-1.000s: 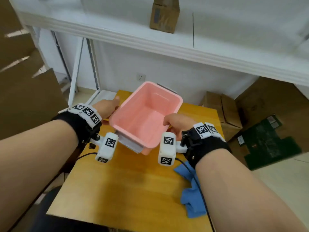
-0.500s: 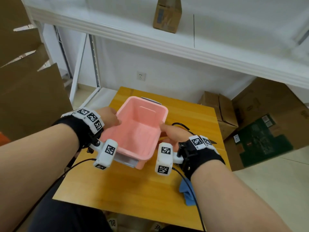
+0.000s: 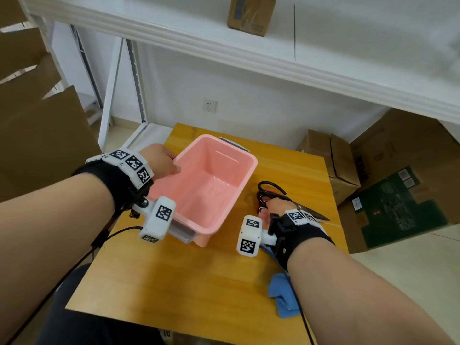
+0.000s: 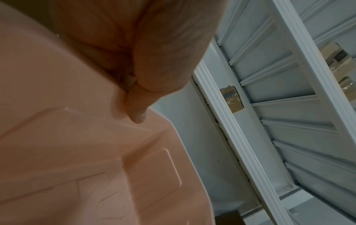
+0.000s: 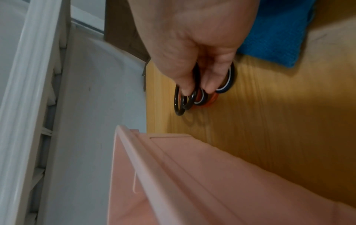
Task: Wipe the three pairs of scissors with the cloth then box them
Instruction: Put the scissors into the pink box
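An empty pink plastic box stands on the wooden table. My left hand grips its left rim, thumb inside the wall. Right of the box lies a pile of scissors with black, orange and blue-white handle rings. My right hand has its fingers curled on those rings; dark blades stick out to the right past the wrist. The blue cloth lies crumpled near the table's front right edge, partly under my right forearm, and shows in the right wrist view.
Cardboard boxes and a green board sit on the floor right of the table. A white shelf overhangs the back, with a small carton on it. Flat cardboard leans at the left.
The box has come down from a tilted, two-handed hold onto the table. My right hand has let go of its right rim and moved right onto the scissors' handles.
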`<state>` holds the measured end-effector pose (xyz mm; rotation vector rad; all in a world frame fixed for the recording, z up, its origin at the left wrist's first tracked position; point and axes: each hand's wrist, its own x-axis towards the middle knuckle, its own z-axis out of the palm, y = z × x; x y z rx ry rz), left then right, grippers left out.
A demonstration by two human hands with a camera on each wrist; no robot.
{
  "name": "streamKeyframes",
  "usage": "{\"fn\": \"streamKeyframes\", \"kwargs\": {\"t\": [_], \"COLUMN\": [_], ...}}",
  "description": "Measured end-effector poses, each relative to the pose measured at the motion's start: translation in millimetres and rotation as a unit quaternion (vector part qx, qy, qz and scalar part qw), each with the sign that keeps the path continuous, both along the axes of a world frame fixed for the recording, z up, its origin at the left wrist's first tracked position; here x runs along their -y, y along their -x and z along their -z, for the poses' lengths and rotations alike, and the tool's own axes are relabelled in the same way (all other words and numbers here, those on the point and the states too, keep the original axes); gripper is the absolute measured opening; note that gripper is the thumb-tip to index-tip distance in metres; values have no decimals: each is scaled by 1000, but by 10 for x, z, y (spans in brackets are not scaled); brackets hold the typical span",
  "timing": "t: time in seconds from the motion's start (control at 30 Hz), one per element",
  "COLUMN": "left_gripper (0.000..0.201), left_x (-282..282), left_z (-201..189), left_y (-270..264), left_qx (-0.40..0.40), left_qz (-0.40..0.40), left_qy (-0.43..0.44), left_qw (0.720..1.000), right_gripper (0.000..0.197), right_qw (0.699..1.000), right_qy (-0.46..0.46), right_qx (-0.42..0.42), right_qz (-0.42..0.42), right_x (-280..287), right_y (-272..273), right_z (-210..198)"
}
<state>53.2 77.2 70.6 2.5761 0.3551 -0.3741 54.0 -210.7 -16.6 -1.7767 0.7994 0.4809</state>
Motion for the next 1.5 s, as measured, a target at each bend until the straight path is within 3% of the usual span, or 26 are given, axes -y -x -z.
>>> {"fn": "streamKeyframes", "kwargs": {"t": [0.07,0.13,0.23,0.33,0.43,0.47,0.53,0.7,0.8,0.87,0.9,0.97,1.0,1.1,1.17,1.23,1.3,1.4,1.5], "left_gripper": [43,43,42,42,40,40,40,42,39,38,37,38,39,41,41,41,41,41,47], "left_x": [1,2,7,17,25,30,39,85,93,81,82,80,75,70,64,66,64,7,-69], "left_z": [-5,-3,-3,2,13,12,1,-51,-48,-34,-32,-30,-35,-50,-51,-65,-85,-84,-50], "left_y": [-38,-69,-114,-139,-141,-132,-101,2,55,89,106,124,135,146,161,189,209,237,260], "left_qx": [0,-2,-6,-11,-10,-10,-11,-32,-37,-39,-38,-34,-33,-31,-27,-16,-7,2,-16], "left_qz": [-4,-2,2,3,-2,-3,-7,9,35,41,38,31,25,17,13,2,-13,-65,-148], "left_qy": [2,5,12,20,37,38,34,-14,-73,-94,-100,-104,-102,-81,-57,-31,6,114,286], "left_qw": [1000,1000,1000,1000,999,999,999,999,996,994,994,993,994,996,998,999,1000,991,947], "right_gripper": [41,49,45,31,13,20,33,48,49,47,45,38,33,12,20,30,31,29,24], "right_qw": [988,976,998,980,952,930,919,928,930,914,919,985,991,970,954,944,939,943,959], "right_qy": [115,148,7,136,209,259,298,300,296,316,303,122,65,112,111,47,-44,-135,-163], "right_qx": [6,24,-2,-9,-29,-5,16,68,43,76,85,95,118,198,253,297,321,305,214], "right_qz": [-101,-157,-60,-148,-224,-260,-257,-212,-213,-242,-236,-75,-23,90,116,134,118,9,-94], "right_x": [-22,-5,13,52,116,120,131,27,-67,-62,-58,-83,-68,-54,-93,-184,-289,-483,-629], "right_y": [-13,-54,-42,28,72,82,83,130,208,259,287,274,261,175,115,95,109,203,308], "right_z": [-70,-42,4,-69,-127,-100,-135,-258,-297,-272,-256,-310,-302,-483,-702,-1002,-1329,-1721,-1926]}}
